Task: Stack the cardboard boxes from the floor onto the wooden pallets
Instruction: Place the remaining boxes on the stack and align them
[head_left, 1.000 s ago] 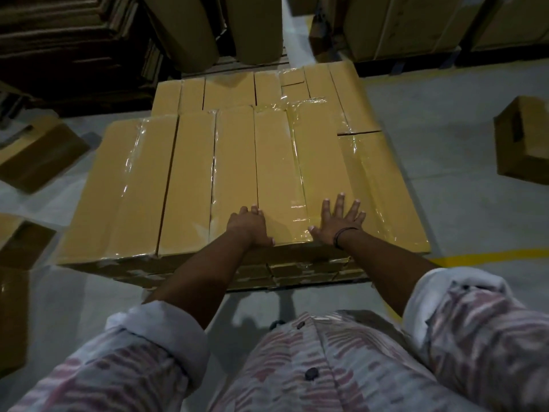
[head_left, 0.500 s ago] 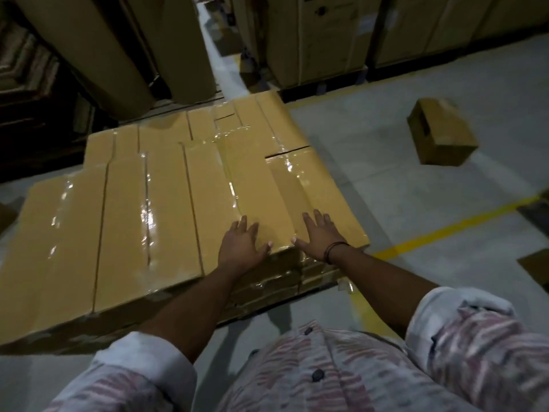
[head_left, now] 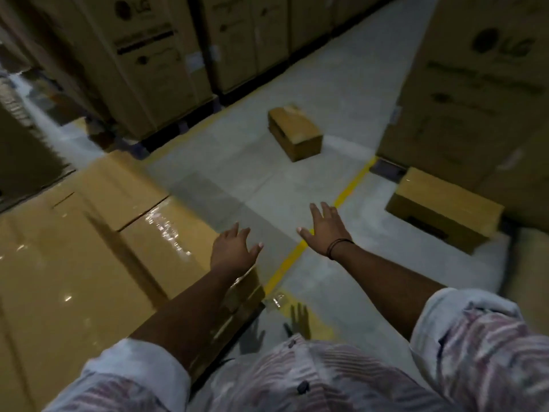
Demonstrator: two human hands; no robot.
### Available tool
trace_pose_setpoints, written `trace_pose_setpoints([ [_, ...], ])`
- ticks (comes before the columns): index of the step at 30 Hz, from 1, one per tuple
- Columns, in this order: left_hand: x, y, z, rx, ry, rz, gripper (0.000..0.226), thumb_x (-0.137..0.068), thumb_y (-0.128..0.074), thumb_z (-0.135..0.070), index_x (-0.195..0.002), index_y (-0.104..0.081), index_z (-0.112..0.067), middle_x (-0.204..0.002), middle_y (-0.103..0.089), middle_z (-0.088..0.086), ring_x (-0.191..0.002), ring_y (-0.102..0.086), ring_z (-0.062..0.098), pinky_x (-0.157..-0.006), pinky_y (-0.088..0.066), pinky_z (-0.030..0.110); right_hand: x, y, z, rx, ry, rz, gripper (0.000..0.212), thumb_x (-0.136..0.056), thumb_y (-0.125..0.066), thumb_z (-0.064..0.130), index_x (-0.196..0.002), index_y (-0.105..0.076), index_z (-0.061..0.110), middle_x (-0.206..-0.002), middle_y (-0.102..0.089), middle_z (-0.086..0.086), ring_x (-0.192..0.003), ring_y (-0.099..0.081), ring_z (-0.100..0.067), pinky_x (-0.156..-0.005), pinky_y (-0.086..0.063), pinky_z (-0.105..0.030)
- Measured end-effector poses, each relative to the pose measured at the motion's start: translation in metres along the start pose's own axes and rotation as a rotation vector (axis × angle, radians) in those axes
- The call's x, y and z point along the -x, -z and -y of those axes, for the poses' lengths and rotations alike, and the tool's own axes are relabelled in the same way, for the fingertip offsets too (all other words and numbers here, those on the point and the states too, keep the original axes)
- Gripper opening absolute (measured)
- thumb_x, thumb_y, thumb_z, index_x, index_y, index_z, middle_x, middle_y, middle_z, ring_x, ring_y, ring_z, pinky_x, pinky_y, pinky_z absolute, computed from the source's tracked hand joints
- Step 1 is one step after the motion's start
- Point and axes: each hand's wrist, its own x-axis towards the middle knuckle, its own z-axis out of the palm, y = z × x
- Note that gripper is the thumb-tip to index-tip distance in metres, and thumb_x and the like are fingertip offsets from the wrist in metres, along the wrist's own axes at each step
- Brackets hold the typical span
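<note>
i see my left grip [head_left: 234,251] apart over the corner of the stacked boxes [head_left: 74,263]; my right grip [head_left: 326,230] is apart above the floor [head_left: 267,179].

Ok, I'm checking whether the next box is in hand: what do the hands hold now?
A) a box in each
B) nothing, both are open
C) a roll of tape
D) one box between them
B: the left hand and right hand are spread and empty, and the far box and near box sit on the floor.
</note>
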Motion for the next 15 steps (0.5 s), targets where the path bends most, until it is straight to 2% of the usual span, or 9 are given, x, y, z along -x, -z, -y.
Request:
trace_pose_setpoints([
  [8, -0.108, -0.021, -0.147, 0.013, -0.272, 0.088, 0.066, -0.097, -0.049, -0.065, -0.146, -0.056, -0.021, -0.154, -0.050, 0.009, -0.134, -0.052, 0.035, -0.109, -0.043, 0.043, -0.007, 0.058, -0.153, -0.146, -0.404, -0.148, 0.084, -0.098, -0.045, 0.062, -0.162, -0.012, 0.018, -0.169, -0.006, -0.013, -0.154, -0.006, -0.040, -0.124, -0.016, -0.048],
  [12, -0.166, -0.039, -0.200, 0.015, -0.387, 0.133, 0.063, -0.097, -0.051, -0.064, -0.140, -0.061, -0.020, -0.143, -0.060, 0.005, -0.125, -0.060, 0.032, -0.100, -0.048, 0.039, -0.026, 0.067, -0.207, -0.194, -0.512, -0.191, 0.084, -0.098, -0.044, 0.062, -0.162, -0.013, 0.017, -0.169, -0.006, -0.012, -0.154, -0.007, -0.039, -0.124, -0.017, -0.048],
  [15, -0.221, -0.057, -0.238, 0.017, -0.444, 0.174, 0.062, -0.097, -0.052, -0.065, -0.140, -0.061, -0.021, -0.143, -0.061, 0.004, -0.124, -0.060, 0.032, -0.099, -0.049, 0.039, -0.055, 0.073, -0.244, -0.203, -0.586, -0.208, 0.084, -0.099, -0.044, 0.062, -0.162, -0.013, 0.017, -0.169, -0.006, -0.013, -0.153, -0.008, -0.039, -0.124, -0.018, -0.047],
])
